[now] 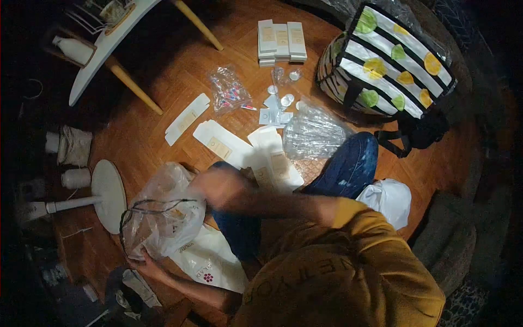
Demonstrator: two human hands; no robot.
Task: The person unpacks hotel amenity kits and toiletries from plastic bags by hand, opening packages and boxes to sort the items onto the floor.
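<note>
A clear plastic bag (166, 218) with a dark cord round its opening lies at the lower left, beside my knee. My left hand (146, 264) is at the bag's lower edge, its fingers closed on the plastic. Blurred by motion, my right hand (218, 188) reaches across to the bag's upper right side; its fingers cannot be made out. Beneath the bag is a white printed bag (210, 261). Flat white cartons with beige labels (218, 144) lie in front of my legs, some overlapping.
Stacked white boxes (281, 41) stand at the top, near a striped fruit-print bag (395, 62). Crumpled clear plastic (316, 133), round lids (287, 100) and a bag of small tubes (229, 90) lie between. A white table (101, 57) is upper left; a round white base (108, 191) stands left.
</note>
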